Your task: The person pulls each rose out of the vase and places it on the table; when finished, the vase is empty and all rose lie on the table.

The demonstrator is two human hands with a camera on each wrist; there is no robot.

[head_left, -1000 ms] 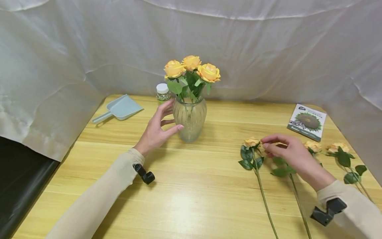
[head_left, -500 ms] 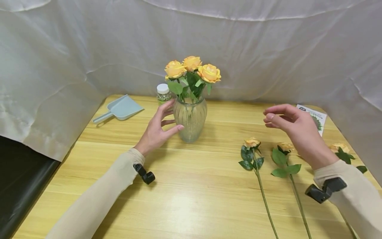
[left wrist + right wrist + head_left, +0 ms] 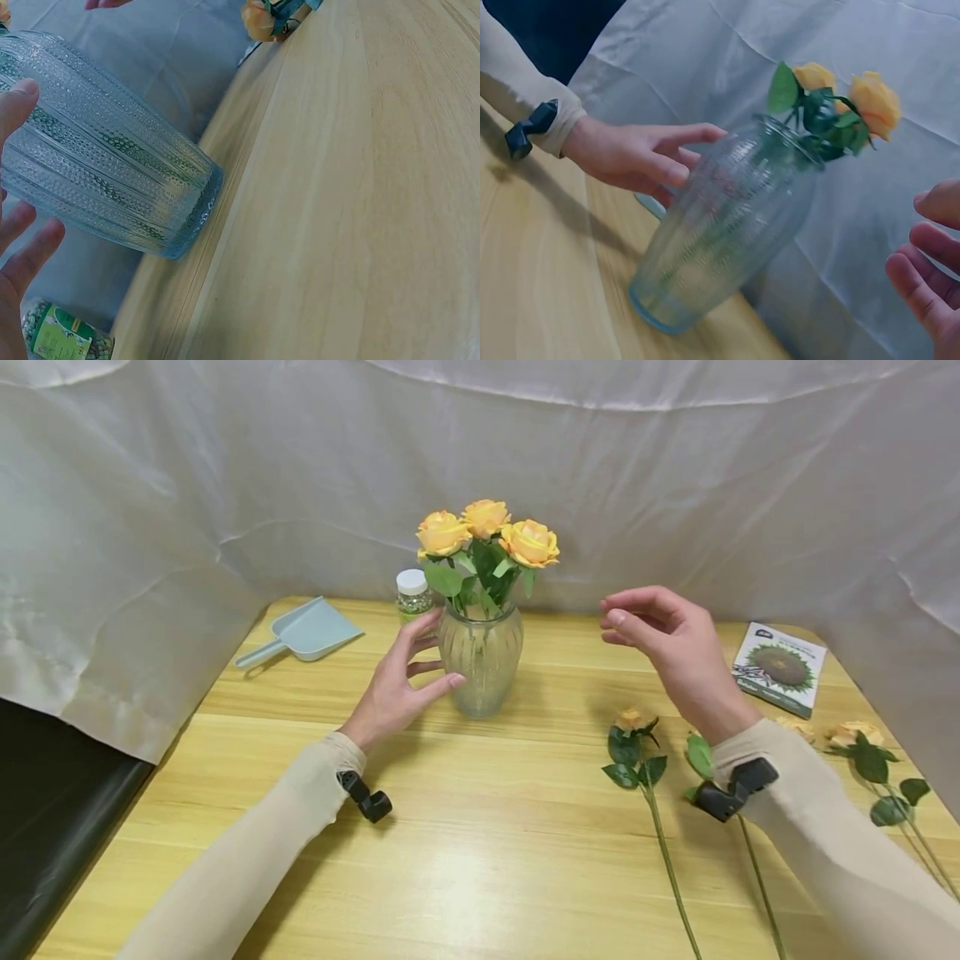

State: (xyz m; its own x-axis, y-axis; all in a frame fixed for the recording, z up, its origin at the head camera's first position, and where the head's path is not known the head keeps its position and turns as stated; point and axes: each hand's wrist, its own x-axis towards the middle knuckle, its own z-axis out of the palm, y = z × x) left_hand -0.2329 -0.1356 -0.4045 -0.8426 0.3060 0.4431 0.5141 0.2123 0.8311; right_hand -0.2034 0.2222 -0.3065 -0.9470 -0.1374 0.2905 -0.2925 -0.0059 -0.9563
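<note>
A ribbed clear glass vase (image 3: 481, 664) stands upright on the table, with three yellow roses (image 3: 487, 531) and their green leaves in it. My left hand (image 3: 392, 685) holds the vase at its left side, thumb across the front and index finger up near the rim. In the left wrist view the thumb (image 3: 16, 105) lies against the ribbed glass, two other fingertips close below. My right hand (image 3: 663, 639) hovers to the right of the vase, its fingers loosely bent and nothing in them. Below it lies a loose rose (image 3: 630, 720) with a long stem.
More loose roses lie at the right, one partly under my right sleeve, another (image 3: 855, 735) near the table's edge. A sunflower seed packet (image 3: 780, 668) is at the back right. A blue dustpan (image 3: 307, 631) and a white-capped jar (image 3: 412, 593) stand left of the vase.
My right hand has risen away from the roses lying at the right and moved left toward the vase. The left hand and the vase have stayed in place.
</note>
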